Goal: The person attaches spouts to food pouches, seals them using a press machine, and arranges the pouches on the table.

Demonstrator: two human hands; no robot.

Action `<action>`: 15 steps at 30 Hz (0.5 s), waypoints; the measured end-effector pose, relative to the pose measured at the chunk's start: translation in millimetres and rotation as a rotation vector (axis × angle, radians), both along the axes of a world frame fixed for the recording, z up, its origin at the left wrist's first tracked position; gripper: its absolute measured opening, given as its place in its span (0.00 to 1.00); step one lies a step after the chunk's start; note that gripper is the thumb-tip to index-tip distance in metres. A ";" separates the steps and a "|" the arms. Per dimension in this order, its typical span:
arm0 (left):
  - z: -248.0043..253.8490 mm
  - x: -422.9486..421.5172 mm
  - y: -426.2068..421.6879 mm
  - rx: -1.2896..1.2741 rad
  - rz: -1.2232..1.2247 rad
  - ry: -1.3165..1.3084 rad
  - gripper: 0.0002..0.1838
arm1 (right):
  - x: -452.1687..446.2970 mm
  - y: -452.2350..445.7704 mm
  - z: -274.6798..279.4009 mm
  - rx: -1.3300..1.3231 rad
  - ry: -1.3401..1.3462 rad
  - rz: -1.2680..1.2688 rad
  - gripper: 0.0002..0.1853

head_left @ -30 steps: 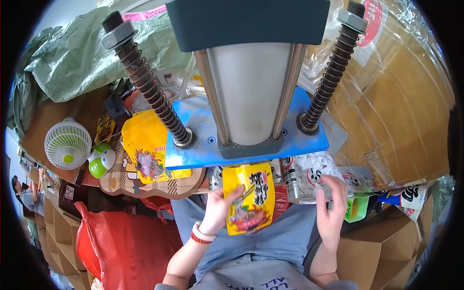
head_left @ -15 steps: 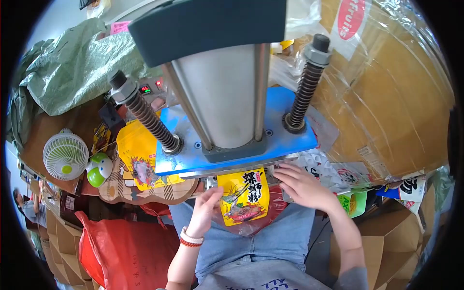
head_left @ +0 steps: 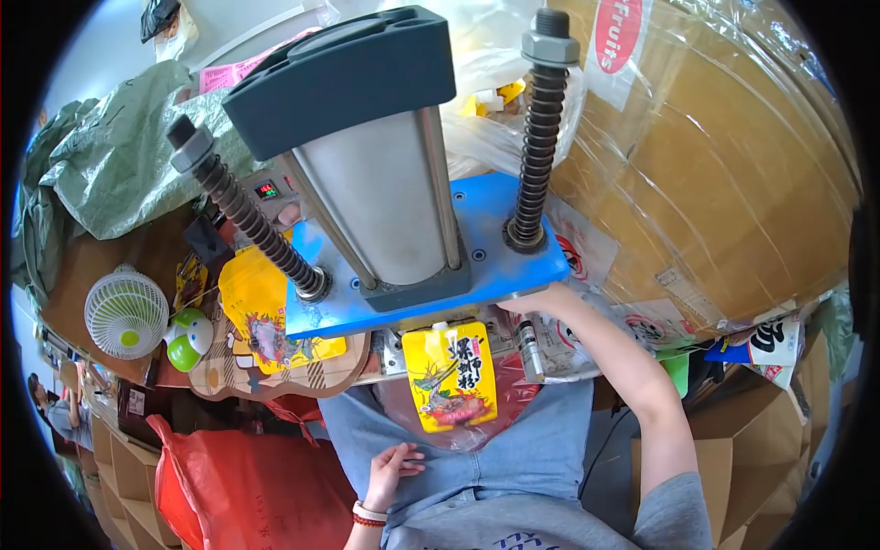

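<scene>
A yellow printed pouch (head_left: 449,378) hangs at the front of the press, its white spout up under the edge of the blue plate (head_left: 422,284). My left hand (head_left: 394,465) rests low by my thigh, off the pouch, fingers loosely apart and holding nothing. Reaching in under the right side of the blue plate is my right hand (head_left: 541,301); its fingers are hidden there. More yellow pouches (head_left: 257,298) lie on a patterned wooden board (head_left: 312,378) to the left.
The press's grey cylinder (head_left: 371,197) and two spring rods rise in front. At left are a small white fan (head_left: 126,313) and a red bag (head_left: 243,477). A large wrapped carton (head_left: 724,174) fills the right. Another person (head_left: 62,408) is at far left.
My left hand has let go of the pouch and dropped toward my lap. My right hand has moved in under the blue plate. The view has shifted, showing the press farther left.
</scene>
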State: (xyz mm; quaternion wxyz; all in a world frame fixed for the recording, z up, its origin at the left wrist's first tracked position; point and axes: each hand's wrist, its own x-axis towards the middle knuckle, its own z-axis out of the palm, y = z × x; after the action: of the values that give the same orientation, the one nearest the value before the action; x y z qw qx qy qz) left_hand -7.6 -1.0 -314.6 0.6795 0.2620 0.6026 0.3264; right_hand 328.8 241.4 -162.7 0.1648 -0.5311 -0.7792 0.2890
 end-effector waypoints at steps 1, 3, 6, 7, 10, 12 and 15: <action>-7.2 -2.0 -4.2 0.041 0.013 -0.012 0.20 | -1.1 7.1 -12.8 0.002 0.002 -0.002 0.12; -6.8 -2.2 -5.6 0.071 0.005 -0.026 0.19 | -5.2 25.0 -40.6 0.125 -0.127 0.058 0.12; -11.1 0.5 -7.7 0.122 -0.022 -0.032 0.18 | -5.5 13.6 -32.0 0.049 -0.082 0.031 0.12; -14.1 1.6 -6.7 0.147 -0.043 -0.020 0.18 | -5.7 15.3 -36.1 0.051 -0.081 0.027 0.12; -22.7 3.5 -6.9 0.165 -0.068 -0.052 0.17 | -4.1 27.0 -57.9 -0.124 -0.138 -0.007 0.12; -23.1 5.4 -7.9 0.179 -0.082 -0.039 0.17 | -6.6 29.2 -53.8 -0.064 -0.305 0.209 0.14; -25.4 4.8 -10.9 0.199 -0.086 -0.037 0.18 | -3.1 6.5 -11.1 -0.176 -0.299 0.211 0.16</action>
State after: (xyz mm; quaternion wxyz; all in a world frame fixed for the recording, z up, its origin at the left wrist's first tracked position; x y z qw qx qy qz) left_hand -2.8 -12.0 -340.1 0.6745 0.3479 0.5427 0.3599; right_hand 325.7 247.8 -173.8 -0.0307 -0.4960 -0.8181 0.2895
